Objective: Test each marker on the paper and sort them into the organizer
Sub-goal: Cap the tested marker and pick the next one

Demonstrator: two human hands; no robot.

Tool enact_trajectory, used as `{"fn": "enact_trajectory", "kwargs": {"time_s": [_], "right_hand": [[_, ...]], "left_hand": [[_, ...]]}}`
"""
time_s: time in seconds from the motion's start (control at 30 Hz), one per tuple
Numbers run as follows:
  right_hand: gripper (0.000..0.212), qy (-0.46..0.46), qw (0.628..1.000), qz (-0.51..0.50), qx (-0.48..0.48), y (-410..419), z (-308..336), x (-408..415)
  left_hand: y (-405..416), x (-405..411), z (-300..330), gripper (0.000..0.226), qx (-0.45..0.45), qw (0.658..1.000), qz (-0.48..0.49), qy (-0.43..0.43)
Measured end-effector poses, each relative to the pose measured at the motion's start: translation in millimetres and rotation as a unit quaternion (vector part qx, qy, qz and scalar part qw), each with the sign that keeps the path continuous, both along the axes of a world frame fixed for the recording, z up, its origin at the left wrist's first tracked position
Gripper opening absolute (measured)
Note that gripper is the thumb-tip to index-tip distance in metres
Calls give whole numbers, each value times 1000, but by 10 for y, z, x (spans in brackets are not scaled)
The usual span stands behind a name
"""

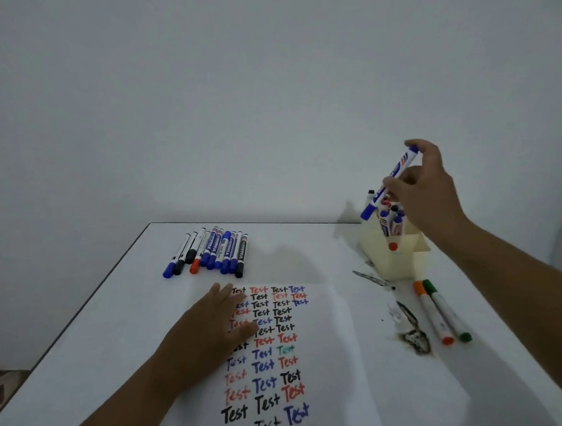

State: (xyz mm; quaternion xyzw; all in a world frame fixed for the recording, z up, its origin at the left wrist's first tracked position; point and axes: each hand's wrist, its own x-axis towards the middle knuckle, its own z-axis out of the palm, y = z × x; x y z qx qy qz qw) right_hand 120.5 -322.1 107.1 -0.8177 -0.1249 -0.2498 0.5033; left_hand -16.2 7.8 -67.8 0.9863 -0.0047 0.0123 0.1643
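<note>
My right hand [425,190] pinches a capped blue marker [400,168] and holds it tilted, cap end down, just above the cream organizer [396,259] at the back right. Several markers stand inside the organizer. My left hand [210,332] lies flat on the left part of the paper [325,343], which is covered with rows of the word "Test" in black, red, blue and green. A row of several capped markers [213,251] lies on the table beyond the paper.
An orange marker [433,316] and a green marker [449,312] lie side by side right of the paper. Dark ink smears [413,334] mark the white table [107,318] near them. A plain wall rises behind the table's far edge.
</note>
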Motion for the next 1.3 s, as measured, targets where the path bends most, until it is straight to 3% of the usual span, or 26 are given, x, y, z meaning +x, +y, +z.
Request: {"fn": "enact_trajectory", "kwargs": {"time_s": [0.17, 0.5, 0.6, 0.7, 0.8, 0.9, 0.97, 1.03, 1.17, 1.3], "right_hand": [[57, -44, 992, -115, 3, -521, 111, 271], [38, 77, 973, -99, -192, -662, -513, 663], [54, 116, 931, -85, -335, -653, -691, 745], [83, 135, 905, -94, -393, -621, -746, 795], [78, 68, 879, -161, -443, -573, -718, 800], [65, -98, 888, -195, -404, -460, -701, 650], [61, -188, 892, -163, -377, -246, -671, 460], [56, -209, 895, -63, -389, 25, -657, 266], [57, -35, 872, 142, -468, 573, -877, -215], [64, 54, 840, 212, -497, 953, -1257, -510]], "left_hand": [[-22, 14, 0, 84, 11, 1000, 4, 13], [-26, 44, 44, 86, 19, 999, 5, 28], [-38, 43, 47, 86, 21, 999, 6, 24], [-37, 47, 64, 86, 21, 999, 7, 23], [-36, 55, 66, 85, 23, 999, 8, 23], [-40, 59, 64, 85, 20, 1000, 7, 20], [-49, 54, 72, 84, 17, 1000, 5, 16], [-61, 48, 83, 81, 9, 1000, 7, 16], [-62, 59, 125, 67, -70, 997, 34, -4], [15, 93, 196, 43, -191, 971, 118, -86]]}}
